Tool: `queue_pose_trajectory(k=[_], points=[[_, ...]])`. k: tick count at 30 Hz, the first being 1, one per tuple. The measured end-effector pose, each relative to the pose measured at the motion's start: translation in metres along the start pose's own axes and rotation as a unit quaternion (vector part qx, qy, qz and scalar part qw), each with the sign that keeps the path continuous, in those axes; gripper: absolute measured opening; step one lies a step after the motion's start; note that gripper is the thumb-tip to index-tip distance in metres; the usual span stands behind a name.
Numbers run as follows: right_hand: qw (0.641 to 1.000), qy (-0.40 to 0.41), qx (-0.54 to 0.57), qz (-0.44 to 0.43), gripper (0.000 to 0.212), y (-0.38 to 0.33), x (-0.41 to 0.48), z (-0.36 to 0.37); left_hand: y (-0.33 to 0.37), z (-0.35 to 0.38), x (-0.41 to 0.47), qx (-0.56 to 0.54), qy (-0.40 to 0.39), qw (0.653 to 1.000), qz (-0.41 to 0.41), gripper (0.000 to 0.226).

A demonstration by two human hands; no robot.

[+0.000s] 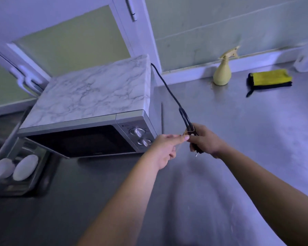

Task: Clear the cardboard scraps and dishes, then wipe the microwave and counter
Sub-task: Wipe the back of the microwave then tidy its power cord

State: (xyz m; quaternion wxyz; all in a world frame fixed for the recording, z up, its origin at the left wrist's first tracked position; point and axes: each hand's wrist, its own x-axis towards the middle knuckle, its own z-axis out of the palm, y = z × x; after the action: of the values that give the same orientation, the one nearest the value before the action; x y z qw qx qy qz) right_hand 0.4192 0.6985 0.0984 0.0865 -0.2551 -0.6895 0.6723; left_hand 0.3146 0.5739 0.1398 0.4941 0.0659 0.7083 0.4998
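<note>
In the head view we look down at a shiny metal counter (220, 174). The microwave (89, 110) sits on it at the left, just beside the sink (41, 167). Its top and side look like white stone with thin grey lines. Its front is silver. It has a dark door, which is closed, and two round silver knobs (137, 131), one above the other, on the right side.

A black power cord (165, 86) comes out from behind the microwave. It runs through the air, down to our hands. Our right hand (205, 141) is curled tight round a folded bunch of that cord, just in front of the microwave's right corner. The plug (196, 154) pokes out under this hand. Our left hand (164, 148) pinches a thin yellowish tie (185, 133) at the bunch with thumb and finger. Its other fingers are curled in. The two hands are very close together.

At the back of the counter, by the wall, stands a pale yellow spray bottle (222, 73). Near it, to the right, lies a folded cloth (269, 79). The cloth is yellow on top and black underneath. At the far left, two white round things (14, 167) stand side by side in the sink. They are too blurry for us to say what they are.
</note>
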Motion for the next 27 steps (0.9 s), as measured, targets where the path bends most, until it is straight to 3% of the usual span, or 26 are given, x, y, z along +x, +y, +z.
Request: queue_pose_trajectory(k=[5, 8, 18, 22, 26, 27], points=[[0.960, 0.178, -0.213, -0.021, 0.015, 0.010, -0.004, 0.014, 0.006, 0.040, 0.012, -0.066, 0.008, 0.998, 0.020, 0.013], [0.945, 0.231, -0.232, -0.014, 0.015, 0.017, -0.002, 0.020, 0.008, 0.051, 0.019, -0.052, 0.014, 0.998, 0.037, 0.014], [0.968, 0.227, -0.099, -0.034, 0.014, 0.038, -0.018, 0.007, 0.004, 0.055, 0.035, -0.097, 0.025, 0.995, -0.015, 0.010], [0.964, 0.226, -0.143, -0.012, 0.009, 0.036, -0.016, 0.009, 0.002, 0.054, 0.040, -0.109, 0.033, 0.993, -0.033, 0.011], [0.960, 0.216, -0.172, -0.045, 0.039, 0.032, -0.015, 0.018, -0.002, 0.046, 0.041, -0.129, 0.015, 0.990, -0.051, 0.009], [0.959, 0.210, -0.184, -0.053, 0.037, 0.032, -0.015, 0.019, -0.001, 0.044, 0.041, -0.132, 0.006, 0.990, -0.054, 0.009]])
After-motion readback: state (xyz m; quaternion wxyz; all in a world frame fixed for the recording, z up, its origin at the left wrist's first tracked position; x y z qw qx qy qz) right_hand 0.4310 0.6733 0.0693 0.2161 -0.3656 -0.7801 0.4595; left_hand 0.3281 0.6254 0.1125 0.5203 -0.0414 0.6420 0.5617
